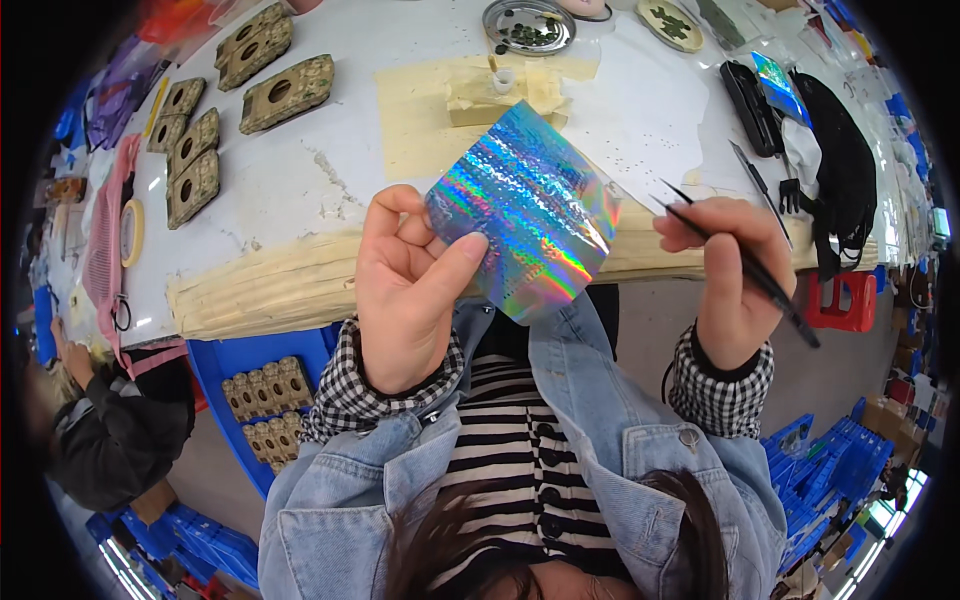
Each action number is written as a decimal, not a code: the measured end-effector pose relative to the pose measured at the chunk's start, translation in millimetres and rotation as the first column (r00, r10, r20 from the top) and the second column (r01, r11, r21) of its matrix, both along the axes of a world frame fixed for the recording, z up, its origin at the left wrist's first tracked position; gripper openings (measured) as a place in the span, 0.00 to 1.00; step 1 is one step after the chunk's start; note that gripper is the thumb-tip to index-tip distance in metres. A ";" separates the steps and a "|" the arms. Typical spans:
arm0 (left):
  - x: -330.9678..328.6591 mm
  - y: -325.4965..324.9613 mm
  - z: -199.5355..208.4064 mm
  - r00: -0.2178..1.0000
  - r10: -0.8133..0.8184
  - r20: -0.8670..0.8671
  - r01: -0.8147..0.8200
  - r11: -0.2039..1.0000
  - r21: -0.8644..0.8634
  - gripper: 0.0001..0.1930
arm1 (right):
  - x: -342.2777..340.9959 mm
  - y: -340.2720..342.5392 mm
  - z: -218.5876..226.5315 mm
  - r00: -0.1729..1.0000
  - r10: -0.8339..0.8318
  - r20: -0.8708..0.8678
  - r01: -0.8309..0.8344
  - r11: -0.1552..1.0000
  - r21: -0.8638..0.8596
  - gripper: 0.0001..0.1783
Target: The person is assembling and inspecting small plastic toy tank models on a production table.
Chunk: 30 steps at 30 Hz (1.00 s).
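Note:
My left hand (410, 285) pinches the lower left edge of a shiny holographic sheet (530, 205), thumb on top, holding it tilted above the table's near edge. The sheet gleams in blue, silver and rainbow bands. In my right hand (735, 270) is a pair of black tweezers (755, 268), gripped like a pen. Their thin tips point up and left toward the sheet's right side, a short gap away from it. Behind the sheet, a small tape-covered block (500, 95) with a little white cup on it stands on the table.
Several camouflage-patterned model hull parts (287, 93) lie at the left. A clear round dish (530, 27) of small dark green pieces stands at the back. On the right are a knife (755, 180) and a black case (750, 108). A blue tray (225, 365) with more parts sits below left.

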<state>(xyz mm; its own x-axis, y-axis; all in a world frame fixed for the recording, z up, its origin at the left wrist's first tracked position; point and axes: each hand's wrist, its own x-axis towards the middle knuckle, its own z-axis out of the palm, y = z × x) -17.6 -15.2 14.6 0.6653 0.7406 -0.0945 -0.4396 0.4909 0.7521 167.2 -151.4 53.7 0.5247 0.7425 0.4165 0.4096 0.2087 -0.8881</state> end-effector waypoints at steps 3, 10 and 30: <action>-2.6 -1.8 12.4 0.997 -0.044 -0.062 0.038 0.995 -0.096 0.26 | -9.5 0.7 -10.7 0.990 0.083 0.112 -0.099 0.985 0.144 0.16; -19.5 -3.0 18.5 0.989 -0.137 0.063 0.145 0.979 -0.142 0.27 | -14.7 -3.2 -1.3 0.980 0.049 -0.191 -0.082 0.982 -0.168 0.11; -54.8 16.2 1.6 0.918 0.397 0.011 -0.392 0.911 -0.124 0.09 | -7.8 -5.1 -25.9 0.994 0.071 -0.083 -0.071 0.997 0.005 0.22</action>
